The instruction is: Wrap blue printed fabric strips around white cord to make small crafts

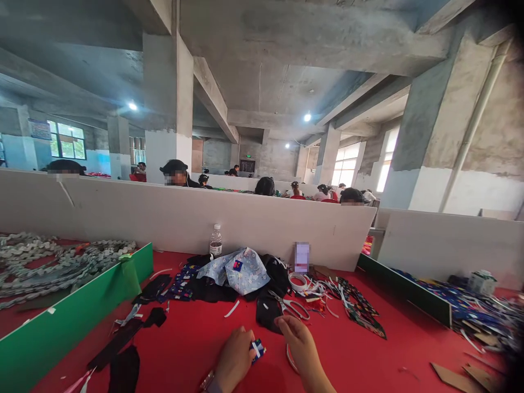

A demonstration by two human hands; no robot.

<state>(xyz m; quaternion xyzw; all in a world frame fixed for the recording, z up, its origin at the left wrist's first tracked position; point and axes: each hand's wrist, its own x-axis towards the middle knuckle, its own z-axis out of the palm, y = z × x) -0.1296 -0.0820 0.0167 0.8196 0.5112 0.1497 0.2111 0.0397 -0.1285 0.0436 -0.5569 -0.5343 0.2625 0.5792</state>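
Note:
My left hand (235, 356) is closed on a small folded piece of dark blue patterned fabric (257, 352) with a white strip across it. My right hand (302, 343) is raised beside it, thumb and fingers pinched together; whatever they hold, if anything, is too small to make out. A curved white strip (291, 360) shows by the right palm, and I cannot tell if the hand holds it. Just beyond the right fingertips, scissors (295, 310) with pale handles lie partly over a black cloth piece (267, 312).
Light blue patterned cloth (248, 270) is heaped near a bottle (215, 240) and a propped phone (302, 256). White strips (313, 286) and black scraps (124, 368) lie on the red table (184, 349). A green divider (82, 311) and white partition (245, 218) border it; people sit beyond.

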